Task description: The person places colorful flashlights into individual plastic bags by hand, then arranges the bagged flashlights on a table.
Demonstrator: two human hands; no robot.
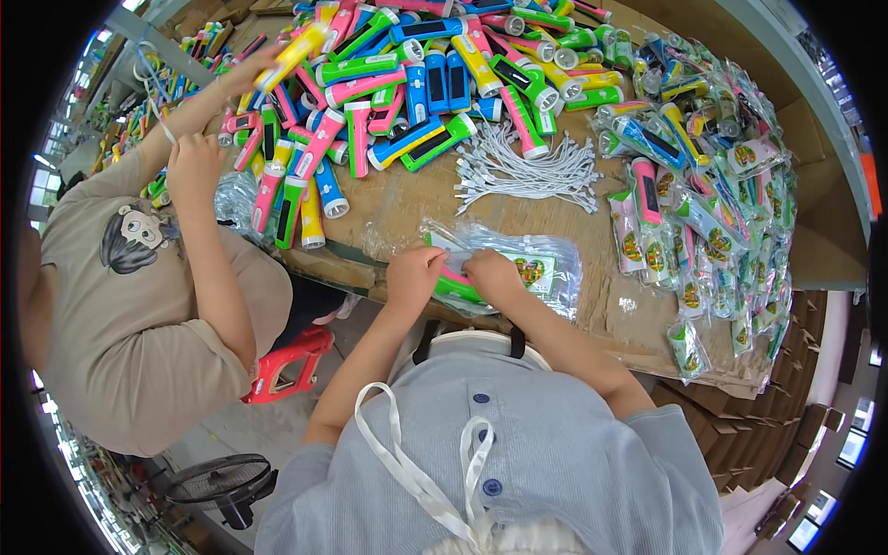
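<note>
My left hand (416, 274) is closed in a pinch at the left end of a clear plastic bag, near the front edge of the table. Close beside it, my right hand (493, 276) pinches the same bag's upper part. A pink-and-green flashlight (455, 286) lies under and between my hands; whether it is fully inside the bag I cannot tell. Just right of my right hand, a stack of clear plastic bags (561, 264) with a printed green-and-white card lies flat. My fingertips are partly hidden by the hands themselves.
Loose flashlights (398, 69) are heaped at the back. A bundle of white cables (527, 171) lies before them. Bagged flashlights (703, 213) pile up on the right. At left, a co-worker's hand holds a yellow flashlight (294, 57); a red stool (289, 368) stands below.
</note>
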